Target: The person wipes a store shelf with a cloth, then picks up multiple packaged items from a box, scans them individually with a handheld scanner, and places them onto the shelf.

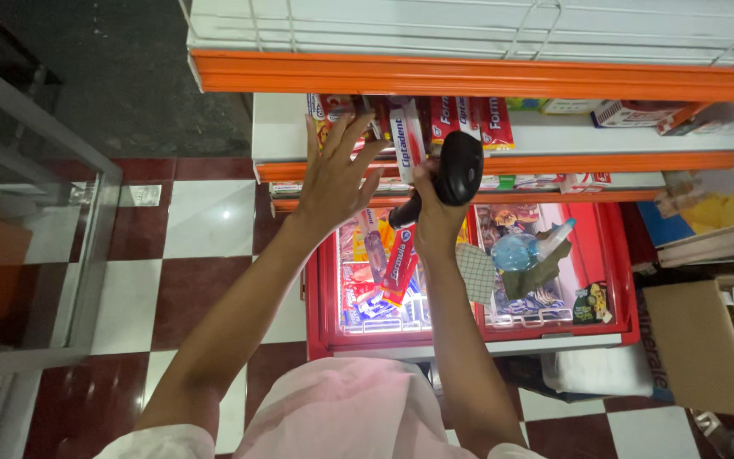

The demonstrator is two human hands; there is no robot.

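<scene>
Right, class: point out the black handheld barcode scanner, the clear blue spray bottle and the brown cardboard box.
Black handheld barcode scanner (459,167): head view, on its rounded head.
Clear blue spray bottle (516,252): head view, on its round body.
Brown cardboard box (697,344): head view, on its side wall.

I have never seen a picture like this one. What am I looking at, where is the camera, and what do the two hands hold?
The camera sits on a person's head and looks down, so you see their own two bare arms from above. The left hand is open, its fingers spread against boxes of toothpaste on a white shelf with orange edges. The right hand grips a black handheld scanner, pointed toward the same boxes. Below the shelf stands a red chest freezer with more toothpaste boxes, a cloth and a spray bottle lying on its lid. The floor has red and white tiles.
</scene>
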